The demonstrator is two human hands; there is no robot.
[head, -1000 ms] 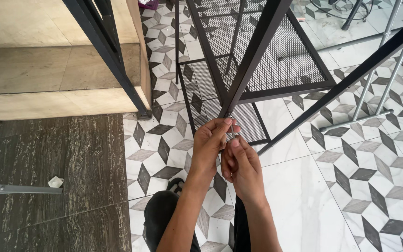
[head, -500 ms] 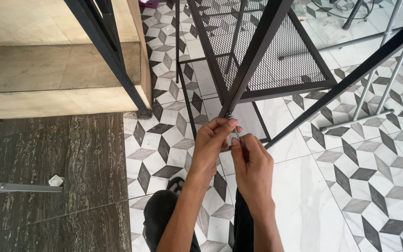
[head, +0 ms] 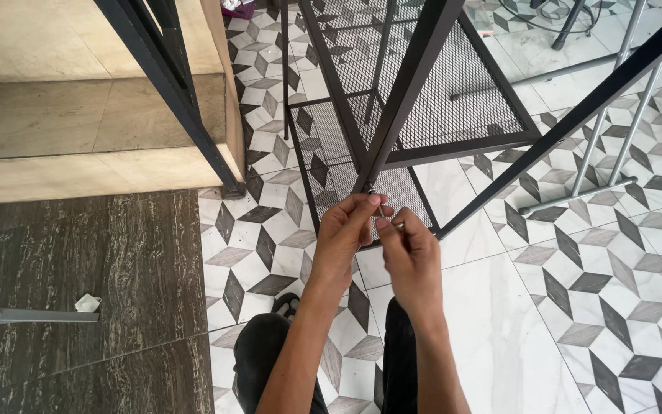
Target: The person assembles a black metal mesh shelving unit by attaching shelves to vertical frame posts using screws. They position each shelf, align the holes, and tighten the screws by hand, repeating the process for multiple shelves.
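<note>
At the bottom edge, two dark-trousered knees (head: pixel 270 360) frame a strip of patterned floor, and both bare forearms rise from there toward the middle of the view. The left hand (head: pixel 342 234) curls its fingers around the lower end of a slanted black square-section metal leg (head: pixel 404 92), thumb and fingertips closed on a small silver fitting (head: pixel 371 189) at the leg's tip. The right hand (head: pixel 408 253) sits just beside it, its fingers pinched narrow on a thin silver tool (head: pixel 391 222) that is mostly covered by the fingers, so its kind cannot be told. The two hands touch each other.

Behind the hands, two black perforated metal mesh panels (head: pixel 453 100) of the same frame block the view of the floor beyond. A second black bar (head: pixel 576 115) slants off to the right, and two more black bars (head: pixel 170 84) cross the upper left in front of a beige stone step (head: pixel 78 115). The white tile floor with grey and black diamond shapes (head: pixel 576 307) meets a dark veined stone slab (head: pixel 78 261) on the left, where one small crumpled white scrap (head: pixel 88 303) lies near a grey metal bar (head: pixel 24 315) that is cut off by the edge. A silver tubular stand (head: pixel 607 153) rises at far right, its top out of view.
</note>
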